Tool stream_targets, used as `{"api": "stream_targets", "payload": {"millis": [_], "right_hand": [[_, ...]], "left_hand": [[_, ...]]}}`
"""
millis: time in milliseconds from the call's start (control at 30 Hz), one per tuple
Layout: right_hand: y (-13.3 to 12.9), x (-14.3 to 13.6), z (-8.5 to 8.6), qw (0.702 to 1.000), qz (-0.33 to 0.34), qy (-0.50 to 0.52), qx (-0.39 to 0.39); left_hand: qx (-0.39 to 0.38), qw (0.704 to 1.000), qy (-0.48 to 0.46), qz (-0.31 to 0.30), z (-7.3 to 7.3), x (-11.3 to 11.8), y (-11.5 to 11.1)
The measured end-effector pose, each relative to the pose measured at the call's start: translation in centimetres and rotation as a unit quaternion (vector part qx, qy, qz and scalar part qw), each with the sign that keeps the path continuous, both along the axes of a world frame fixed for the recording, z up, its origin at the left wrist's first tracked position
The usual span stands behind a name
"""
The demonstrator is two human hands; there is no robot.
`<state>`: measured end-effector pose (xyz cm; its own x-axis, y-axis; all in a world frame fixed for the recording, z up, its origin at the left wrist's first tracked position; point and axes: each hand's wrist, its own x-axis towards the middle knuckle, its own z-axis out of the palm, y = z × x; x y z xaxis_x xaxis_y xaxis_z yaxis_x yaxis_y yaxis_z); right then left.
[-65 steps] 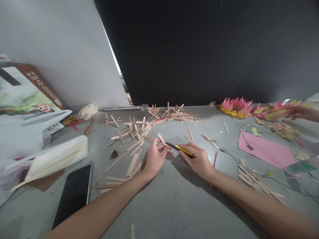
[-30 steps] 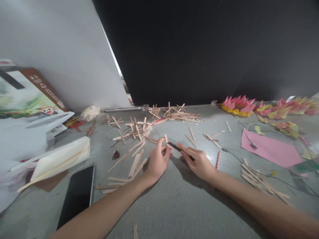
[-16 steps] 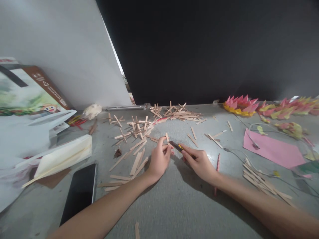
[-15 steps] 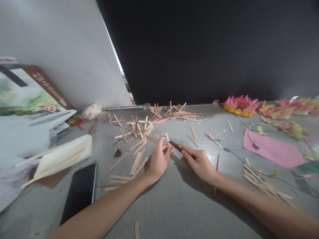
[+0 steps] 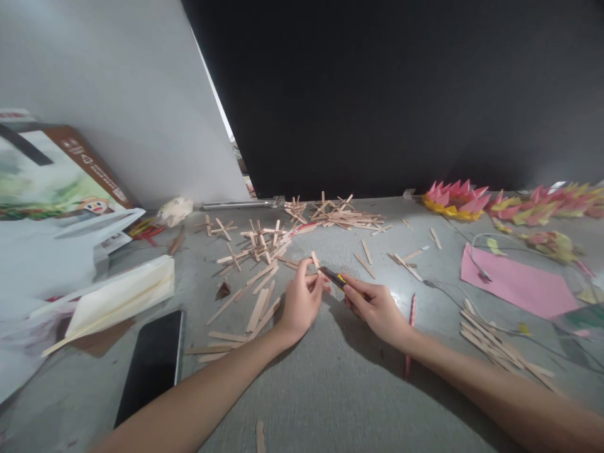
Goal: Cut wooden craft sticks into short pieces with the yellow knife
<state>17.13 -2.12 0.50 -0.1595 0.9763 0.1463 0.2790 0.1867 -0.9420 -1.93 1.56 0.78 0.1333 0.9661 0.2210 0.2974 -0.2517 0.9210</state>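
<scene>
Leaning slightly farther left at its top than in the previous frame, the wooden stick (image 5: 316,260) is shifting only a little, while both hands are staying almost in place. The left hand (image 5: 302,301) is pinching this stick, its fingers clamping on the lower part and the stick's upper end sticking out above them. The right hand (image 5: 377,309) is closing around the utility knife (image 5: 334,277), whose dark front end is pointing toward the left fingertips and meeting the stick or lying just beside it; the exact contact is too small to tell.

Everything else is lying around the knife on the gray table (image 5: 321,396). Beyond the knife, a pile of sticks (image 5: 353,218) is spreading near the dark panel (image 5: 377,94), and crossed sticks (image 5: 257,243) are standing and leaning beyond it to the left. Loose flat sticks (image 5: 257,311) are resting left of the knife, with a black phone (image 5: 151,365) lying farther left and nearer the person. To the right of the knife, a pink striped rod (image 5: 413,309) is passing close to the right forearm. Farther right, a pink paper sheet (image 5: 514,284) is lying flat beneath part of a cable, a bundle of sticks (image 5: 491,341) is resting nearer the person, and a pink and yellow paper ring (image 5: 455,206) is sitting beyond the sheet.
</scene>
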Motion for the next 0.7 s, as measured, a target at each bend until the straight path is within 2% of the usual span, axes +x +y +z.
{"api": "stream_targets", "payload": {"millis": [167,367,567,633,700], "right_hand": [[-0.2,0.3,0.2,0.987,-0.008,-0.091,0.129],[-0.2,0.8,-0.5,0.955,-0.007,-0.216,0.205],[-0.2,1.1,-1.0,0.932,0.001,-0.286,0.224],[-0.2,1.1,-0.9,0.934,0.003,-0.283,0.219],[-0.2,0.9,-0.6,0.949,0.005,-0.245,0.197]], "left_hand": [[-0.018,0.999,-0.034,-0.022,0.0,0.0,0.2],[-0.017,0.999,-0.024,-0.021,-0.1,-0.1,0.4],[-0.022,0.999,-0.022,-0.023,-0.1,-0.1,0.5],[-0.025,0.999,-0.023,-0.026,-0.1,-0.1,0.5],[-0.025,0.999,-0.027,-0.031,-0.1,-0.1,0.5]]}}
